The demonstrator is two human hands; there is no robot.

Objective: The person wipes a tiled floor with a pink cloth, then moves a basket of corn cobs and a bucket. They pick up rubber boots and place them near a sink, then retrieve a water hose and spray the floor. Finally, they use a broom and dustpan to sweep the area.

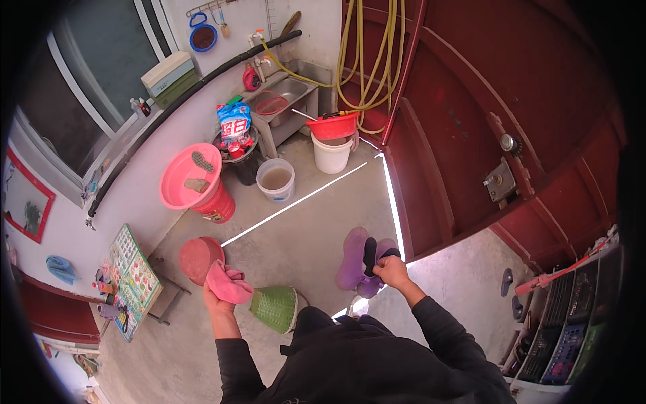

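Note:
My left hand (218, 299) is closed around a bunched pink cloth (229, 283). Just past the cloth sits a red plastic basin (194, 260), partly hidden by it. My right hand (391, 271) grips a pair of purple shoes (353, 260) at their dark-lined openings, held together above the concrete floor. Between my two arms, nearer the left one, a green woven basket (275, 308) lies tipped on its side.
Ahead stand a large pink basin (174, 177) with insoles inside, a white bucket of cloudy water (276, 194) and a metal sink (298, 88). A dark red metal door (434, 166) hung with a yellow hose is at right. Left is a small table (136, 283); crates (560, 333) fill the right.

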